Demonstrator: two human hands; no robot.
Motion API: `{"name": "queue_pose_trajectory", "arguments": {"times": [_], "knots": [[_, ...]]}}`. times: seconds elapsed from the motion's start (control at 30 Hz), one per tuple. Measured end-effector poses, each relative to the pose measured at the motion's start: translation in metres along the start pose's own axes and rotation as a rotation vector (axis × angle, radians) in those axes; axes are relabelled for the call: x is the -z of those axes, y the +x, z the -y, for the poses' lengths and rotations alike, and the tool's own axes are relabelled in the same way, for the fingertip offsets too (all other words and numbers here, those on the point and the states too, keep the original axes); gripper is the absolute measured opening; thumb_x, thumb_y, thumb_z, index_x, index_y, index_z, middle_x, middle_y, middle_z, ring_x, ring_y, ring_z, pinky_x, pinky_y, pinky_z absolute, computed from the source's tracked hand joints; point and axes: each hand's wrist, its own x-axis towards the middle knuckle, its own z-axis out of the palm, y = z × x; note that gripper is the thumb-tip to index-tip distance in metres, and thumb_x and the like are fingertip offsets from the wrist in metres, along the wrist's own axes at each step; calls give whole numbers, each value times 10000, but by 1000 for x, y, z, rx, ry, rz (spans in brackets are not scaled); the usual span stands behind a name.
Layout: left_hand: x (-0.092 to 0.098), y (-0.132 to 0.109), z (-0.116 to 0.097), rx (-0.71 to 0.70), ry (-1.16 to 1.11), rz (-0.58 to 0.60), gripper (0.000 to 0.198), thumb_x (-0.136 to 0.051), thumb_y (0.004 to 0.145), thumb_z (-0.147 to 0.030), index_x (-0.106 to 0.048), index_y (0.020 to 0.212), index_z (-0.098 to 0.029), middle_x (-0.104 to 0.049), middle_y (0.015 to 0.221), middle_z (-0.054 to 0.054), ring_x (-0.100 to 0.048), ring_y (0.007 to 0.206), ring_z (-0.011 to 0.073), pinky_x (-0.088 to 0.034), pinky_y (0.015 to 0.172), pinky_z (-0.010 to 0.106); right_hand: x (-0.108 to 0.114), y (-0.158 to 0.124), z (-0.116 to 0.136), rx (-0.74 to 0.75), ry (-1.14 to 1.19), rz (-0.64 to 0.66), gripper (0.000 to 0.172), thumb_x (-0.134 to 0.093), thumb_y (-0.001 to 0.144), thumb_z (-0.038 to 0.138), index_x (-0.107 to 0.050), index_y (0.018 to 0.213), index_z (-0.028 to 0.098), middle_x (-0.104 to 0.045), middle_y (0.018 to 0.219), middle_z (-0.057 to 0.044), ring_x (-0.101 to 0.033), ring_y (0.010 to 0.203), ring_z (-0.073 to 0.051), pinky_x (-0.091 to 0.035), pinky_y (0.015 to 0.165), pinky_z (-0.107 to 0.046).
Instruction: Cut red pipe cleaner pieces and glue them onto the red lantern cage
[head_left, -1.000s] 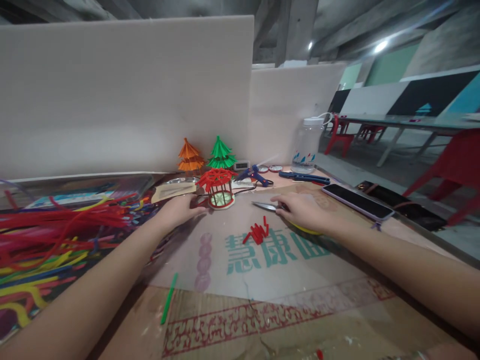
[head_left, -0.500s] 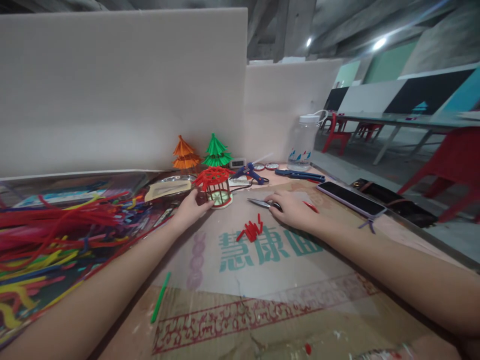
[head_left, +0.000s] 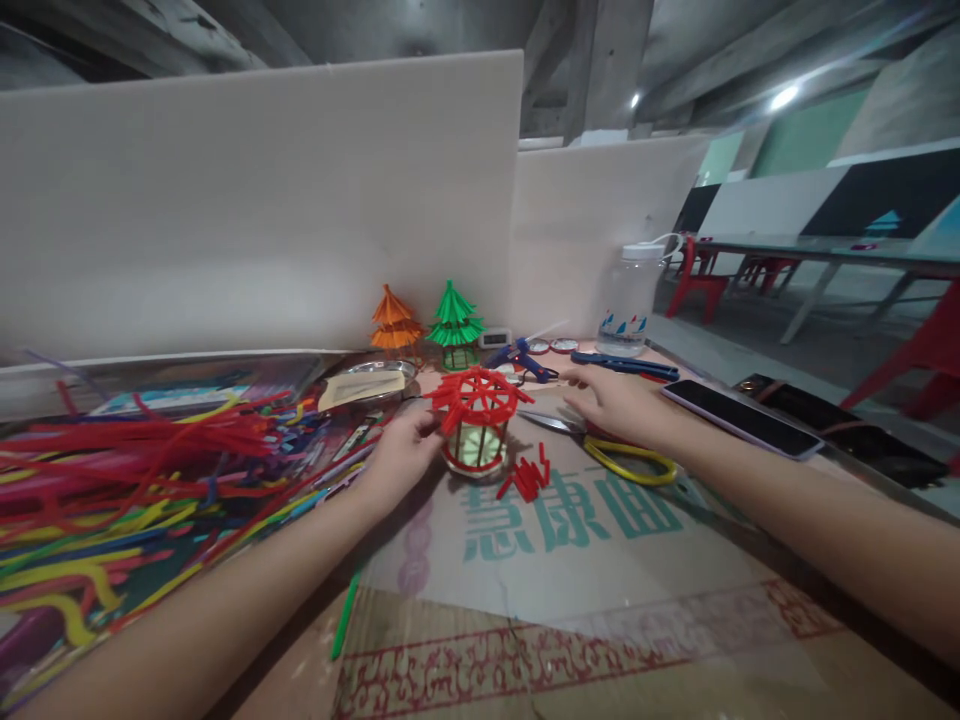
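My left hand (head_left: 411, 450) is closed on the left side of a small pavilion model (head_left: 480, 425). This has a red pipe-cleaner roof frame, thin brown posts and a pale round base with a red rim. My right hand (head_left: 619, 402) reaches past the scissors (head_left: 630, 462), fingers stretched and apart, with nothing in them. Yellow-handled, the scissors lie on the table under that hand. Just beyond its fingertips is a blue glue gun (head_left: 525, 358). Short red pipe-cleaner pieces (head_left: 529, 478) lie in a small heap right of the model.
Orange (head_left: 395, 322) and green (head_left: 453, 322) tiered pavilion models stand at the back by a white partition. Colourful pipe cleaners (head_left: 150, 470) fill the left. A water bottle (head_left: 628, 300), blue tool (head_left: 622, 364) and phone (head_left: 739, 415) are at right; a green strip (head_left: 345, 615) lies in front.
The red-roofed model has come nearer in my left hand. My right hand has left the scissors and moved towards the glue gun, its fingers opening. The camera view has shifted slightly.
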Motion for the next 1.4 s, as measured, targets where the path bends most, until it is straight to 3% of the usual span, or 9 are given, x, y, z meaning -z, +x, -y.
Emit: {"name": "queue_pose_trajectory", "arguments": {"times": [0.13, 0.3, 0.53, 0.67, 0.77, 0.9, 1.07, 1.3, 1.4], "knots": [[-4, -6, -6, 85, -76, 16, 151, -601, 704, -255, -723, 749, -177, -748, 741, 34, -705, 796, 252, -564, 756, 353, -10, 37, -6, -77, 95, 82, 487, -569, 915, 309, -567, 1384, 180, -649, 1349, -141, -630, 1174, -301, -473, 966, -356], [-4, -2, -4, 139, -95, -55, 247, -671, 700, -374, -744, 816, -168, -762, 787, 53, -699, 758, 249, -544, 741, 354, -41, 79, -17, -152, 106, 70, 627, -640, 881, 363, -493, 1434, 109, -556, 1443, -213, -570, 1260, -331, -448, 1008, -388], [3, -7, -2, 93, -18, 1, 347, -655, 770, -488, -748, 889, -176, -769, 866, 69, -684, 805, 259, -509, 729, 352, -57, 106, -17, -226, 161, 74, 595, -687, 866, 365, -534, 1372, 93, -682, 1256, -226, -666, 1072, -296, -494, 889, -337], [10, -4, 9, 62, 134, -91, 419, -674, 762, -575, -648, 859, -168, -695, 803, 51, -635, 745, 233, -487, 683, 342, -60, 110, -13, -241, 182, 96, 555, -705, 852, 382, -588, 1312, 95, -725, 1162, -204, -692, 971, -285, -505, 835, -325], [9, 1, 22, 59, 115, -175, 547, -745, 691, -591, -583, 984, -159, -679, 967, 85, -646, 867, 250, -516, 745, 358, -61, 112, -8, -258, 188, 116, 452, -701, 848, 355, -649, 1225, 111, -749, 1083, -172, -702, 914, -269, -505, 798, -308], [5, 3, 27, 81, -69, -62, 711, -756, 699, -587, -511, 1209, -156, -665, 1179, 146, -669, 1004, 279, -551, 805, 382, -61, 110, 0, -301, 194, 120, 348, -680, 842, 271, -682, 1153, 115, -764, 963, -148, -707, 831, -259, -503, 735, -301], [4, 2, 19, 20, -84, 56, 537, -698, 790, -514, -567, 1179, -168, -697, 1172, 132, -695, 993, 275, -560, 843, 381, -48, 100, 4, -318, 239, 40, 410, -664, 850, 258, -638, 1241, 140, -771, 925, -102, -703, 802, -244, -501, 725, -289], [2, -1, 13, -142, 141, 12, 260, -640, 807, -393, -668, 943, -173, -718, 1000, 88, -679, 929, 261, -539, 837, 379, -7, 59, 17, -284, 328, -1, 230, -602, 884, 329, -730, 923, 142, -716, 647, -62, -698, 720, -223, -489, 653, -272], [1, -3, 10, -113, 141, 2, 199, -605, 809, -330, -655, 927, -176, -717, 893, 56, -682, 805, 231, -539, 750, 347, 6, 30, 33, -145, 464, -87, 239, -543, 911, 314, -726, 977, 175, -739, 712, -47, -706, 746, -208, -515, 701, -289]]}}
